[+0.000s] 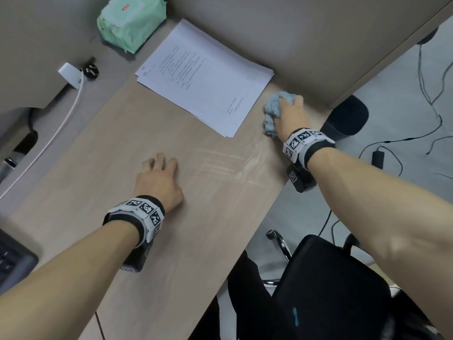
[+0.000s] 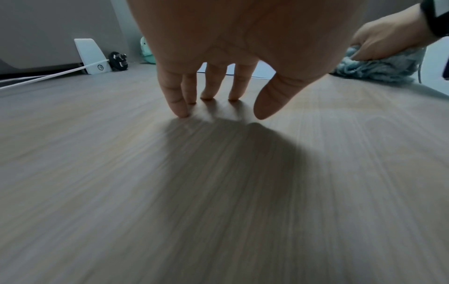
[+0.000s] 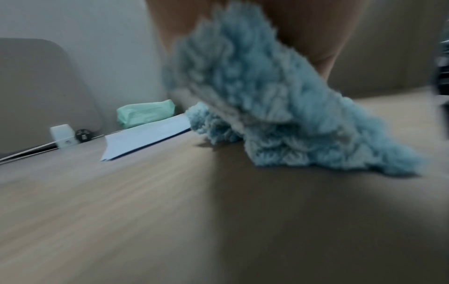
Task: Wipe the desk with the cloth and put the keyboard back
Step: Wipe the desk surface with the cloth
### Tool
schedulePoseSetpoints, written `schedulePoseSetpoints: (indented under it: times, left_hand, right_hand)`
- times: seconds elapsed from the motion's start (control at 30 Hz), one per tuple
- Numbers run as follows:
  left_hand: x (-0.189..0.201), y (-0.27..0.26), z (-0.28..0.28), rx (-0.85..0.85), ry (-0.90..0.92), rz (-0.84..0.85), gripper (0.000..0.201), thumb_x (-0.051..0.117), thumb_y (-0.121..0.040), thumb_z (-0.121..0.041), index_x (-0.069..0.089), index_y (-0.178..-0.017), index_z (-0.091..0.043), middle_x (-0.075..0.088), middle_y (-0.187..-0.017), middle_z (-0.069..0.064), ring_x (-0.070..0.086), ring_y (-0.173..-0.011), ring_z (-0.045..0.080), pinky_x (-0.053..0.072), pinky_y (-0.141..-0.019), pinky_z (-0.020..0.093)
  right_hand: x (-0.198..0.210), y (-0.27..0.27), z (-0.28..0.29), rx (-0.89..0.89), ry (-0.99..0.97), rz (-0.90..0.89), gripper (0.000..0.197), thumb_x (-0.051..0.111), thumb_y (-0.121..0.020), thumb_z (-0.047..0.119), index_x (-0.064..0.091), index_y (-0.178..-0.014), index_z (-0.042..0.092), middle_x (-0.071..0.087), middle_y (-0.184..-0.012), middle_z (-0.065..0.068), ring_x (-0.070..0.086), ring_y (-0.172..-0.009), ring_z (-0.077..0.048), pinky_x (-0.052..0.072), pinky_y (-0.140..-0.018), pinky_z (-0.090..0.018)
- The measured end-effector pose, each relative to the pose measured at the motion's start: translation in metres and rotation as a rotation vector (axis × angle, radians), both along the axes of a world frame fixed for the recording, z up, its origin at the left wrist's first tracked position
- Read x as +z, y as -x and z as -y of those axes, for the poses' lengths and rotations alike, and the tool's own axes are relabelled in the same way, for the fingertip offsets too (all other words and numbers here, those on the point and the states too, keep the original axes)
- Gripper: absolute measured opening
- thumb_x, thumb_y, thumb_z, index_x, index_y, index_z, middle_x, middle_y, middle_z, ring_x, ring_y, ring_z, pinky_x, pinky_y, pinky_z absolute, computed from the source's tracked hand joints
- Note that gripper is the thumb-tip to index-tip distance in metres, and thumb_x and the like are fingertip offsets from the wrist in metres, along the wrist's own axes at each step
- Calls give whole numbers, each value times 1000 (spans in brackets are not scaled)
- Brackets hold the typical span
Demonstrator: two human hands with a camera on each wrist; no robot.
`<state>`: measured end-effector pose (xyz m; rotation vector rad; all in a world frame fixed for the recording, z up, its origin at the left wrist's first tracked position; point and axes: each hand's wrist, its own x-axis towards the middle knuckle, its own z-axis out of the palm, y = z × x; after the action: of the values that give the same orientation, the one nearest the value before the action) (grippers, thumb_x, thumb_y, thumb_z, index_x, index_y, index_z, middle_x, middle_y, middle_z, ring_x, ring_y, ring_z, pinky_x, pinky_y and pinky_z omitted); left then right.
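Note:
My right hand (image 1: 290, 114) grips a fluffy light-blue cloth (image 1: 273, 109) and presses it on the wooden desk (image 1: 117, 148) at the far right corner, beside the paper stack. In the right wrist view the cloth (image 3: 267, 107) hangs bunched under the palm and touches the desktop. Wet streaks (image 1: 228, 163) cross the desk between my hands. My left hand (image 1: 159, 177) is open, its fingertips (image 2: 184, 113) resting on the middle of the desk. A dark keyboard (image 1: 12, 258) shows only as a corner at the left edge.
A stack of printed papers (image 1: 203, 77) lies at the back of the desk. A green wipes pack (image 1: 130, 20), a white charger (image 1: 71, 74) with cable and a black plug (image 1: 90, 69) sit at the back left. Grey partition behind; black chair (image 1: 343, 290) and floor cables at right.

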<state>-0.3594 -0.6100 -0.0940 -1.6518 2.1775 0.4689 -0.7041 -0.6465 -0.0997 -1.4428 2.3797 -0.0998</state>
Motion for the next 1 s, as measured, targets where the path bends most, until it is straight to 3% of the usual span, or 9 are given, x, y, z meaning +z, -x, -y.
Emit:
schedulePoseSetpoints:
  times: [0.1, 0.23, 0.33, 0.43, 0.53, 0.63, 0.83, 0.93, 1.0]
  left_hand:
    - [2, -1, 0, 1, -2, -8, 62, 53, -76, -25, 37, -136, -23, 30, -150, 7, 26, -134, 38, 43, -101, 44]
    - [3, -7, 0, -21, -27, -15, 72, 55, -74, -25, 30, -142, -25, 21, -155, 5, 21, -139, 35, 41, -104, 44]
    - [5, -14, -6, 13, -54, -67, 78, 56, -76, -23, 24, -146, -21, 12, -160, 8, 15, -144, 34, 30, -113, 45]
    - [5, -20, -21, 39, -22, -112, 73, 55, -79, -20, 27, -146, -16, 14, -160, 11, 16, -143, 33, 26, -115, 45]
    - [3, -27, -35, 31, -36, -99, 72, 53, -80, -21, 28, -147, -17, 13, -161, 9, 14, -144, 32, 25, -116, 45]
    - [2, -29, -35, 0, -63, -70, 75, 53, -79, -24, 25, -148, -18, 11, -162, 7, 11, -146, 30, 24, -117, 43]
    - [3, -30, -31, -33, -79, -51, 76, 56, -77, -24, 27, -147, -18, 13, -161, 6, 12, -145, 30, 29, -115, 42]
    - [4, -32, -33, -46, -60, -60, 77, 57, -76, -25, 27, -147, -19, 14, -161, 4, 12, -145, 29, 32, -113, 41]
    - [6, -34, -34, -48, -45, -62, 77, 57, -76, -25, 27, -147, -20, 14, -161, 3, 13, -145, 27, 34, -111, 40]
  right_hand:
    - [1, 19, -34, -111, -41, -30, 40, 50, -93, 13, 49, -133, 8, 38, -135, -27, 52, -112, -45, 44, -92, -45]
    - [7, 24, -82, -277, -146, -56, 38, 49, -90, 5, 50, -128, 8, 35, -132, -21, 55, -106, -43, 47, -90, -44]
    - [21, 8, -104, -317, -82, -23, 31, 47, -88, 4, 54, -119, 9, 39, -123, -19, 56, -99, -43, 45, -82, -41]
    - [34, -46, -106, -61, 13, 36, 43, 49, -89, 8, 49, -131, 16, 41, -128, -19, 55, -100, -41, 44, -84, -36]
    - [31, -116, -97, 207, 24, 224, 48, 57, -88, 16, 48, -135, 22, 43, -124, -11, 59, -86, -25, 44, -75, -18]
    - [17, -153, -87, 378, -93, 162, 57, 70, -83, 26, 48, -135, 20, 40, -128, -15, 60, -90, -33, 49, -81, -34]
    - [13, -83, -75, 58, -91, 47, 39, 49, -94, 18, 50, -133, 12, 49, -131, -24, 54, -112, -43, 46, -90, -43]
    - [16, -39, -101, -107, -150, -21, 40, 51, -94, 15, 48, -134, 8, 45, -132, -27, 52, -114, -45, 45, -90, -46]
    - [18, -24, -120, -261, -258, -4, 48, 61, -89, 11, 46, -134, 7, 38, -135, -23, 54, -109, -43, 50, -89, -45]
